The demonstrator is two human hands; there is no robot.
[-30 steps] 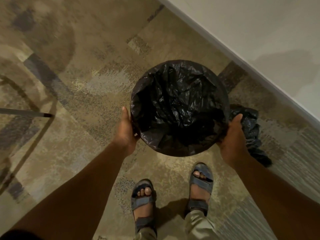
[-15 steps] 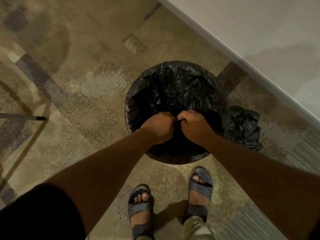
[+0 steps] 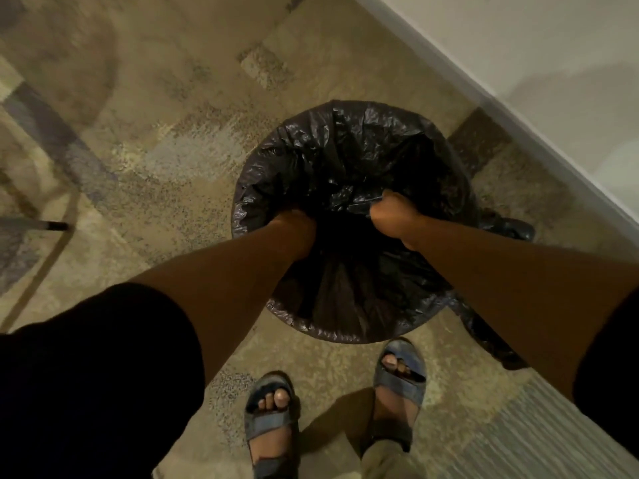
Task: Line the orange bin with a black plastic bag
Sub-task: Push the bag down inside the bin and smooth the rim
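Observation:
A round bin stands on the carpet in front of my feet, fully wrapped by a crinkled black plastic bag (image 3: 332,140) folded over its rim (image 3: 345,335); no orange shows. Both my arms reach down into the bin's mouth. My left hand (image 3: 294,224) is sunk into the bag's dark inside, its fingers hidden. My right hand (image 3: 389,216) is a fist closed on a fold of the bag near the middle of the opening.
Another bunched black bag (image 3: 491,333) lies on the carpet right of the bin, partly hidden by my right arm. A white wall with its baseboard (image 3: 518,108) runs diagonally close behind. A thin dark rod (image 3: 45,225) juts in at the left. My sandalled feet (image 3: 401,375) stand just before the bin.
My hands left the bin's outer sides, met over the opening gripping the bag, and now have pushed apart and deeper inside. The camera has dropped closer to the bin.

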